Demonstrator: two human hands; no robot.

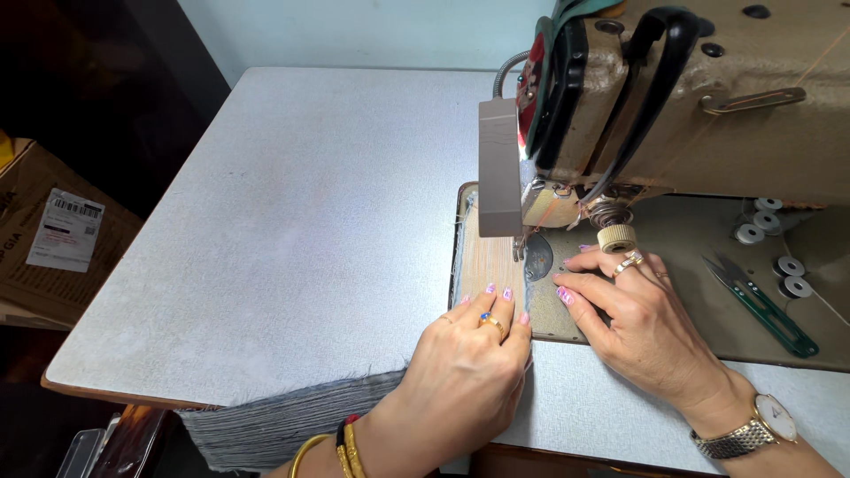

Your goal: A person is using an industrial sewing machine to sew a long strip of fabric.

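Observation:
My left hand (469, 367) lies flat on a grey denim cloth (292, 420), fingers together, pressing a narrow tan strip of it (485, 261) that runs under the presser foot (520, 245) of a beige sewing machine (673, 97). My right hand (633, 314) rests on the machine bed just right of the needle plate (537, 257), fingertips touching the bed beside the strip. It wears rings and a wristwatch. Neither hand grips anything; both press down. The needle itself is hidden behind a grey lamp block (498, 168).
The grey cloth spreads over the table (292, 221) and hangs off its near edge. Green thread snips (761, 305) and several metal bobbins (779, 252) lie on the machine bed at the right. A cardboard box (53, 235) with a label stands left of the table.

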